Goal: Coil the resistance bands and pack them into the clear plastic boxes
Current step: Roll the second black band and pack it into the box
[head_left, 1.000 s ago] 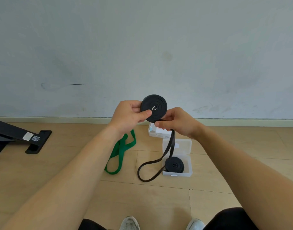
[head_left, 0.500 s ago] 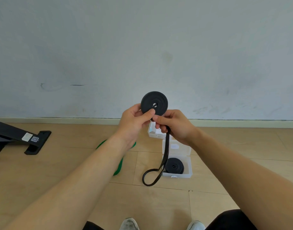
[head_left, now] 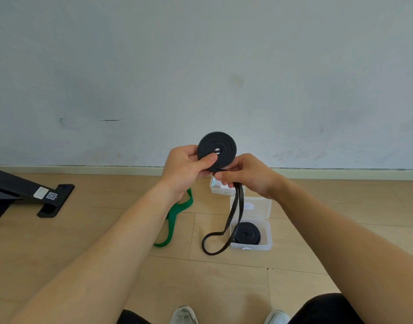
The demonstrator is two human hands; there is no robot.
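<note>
L hand (head_left: pixel 186 169) pinches the black band coil (head_left: pixel 216 152) up at chest height, thumb on its face; R hand (head_left: pixel 247 177) grips the loose tail (head_left: pixel 233 216). Rubber looks soft & springy, so prob unwinds if let go. Best held flat across the faces w/ tail kept taut.

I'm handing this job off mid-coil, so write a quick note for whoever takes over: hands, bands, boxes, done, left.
Left hand pinches the black coil, thumb on its face. Right hand grips its loose tail, which hangs to the floor.
Open clear box holds a coiled black band; second clear box lies behind the hands, contents hidden. Green band lies uncoiled.
Done: one band boxed.
Left: wind the tail, box this coil, then coil and box the green band.
</note>
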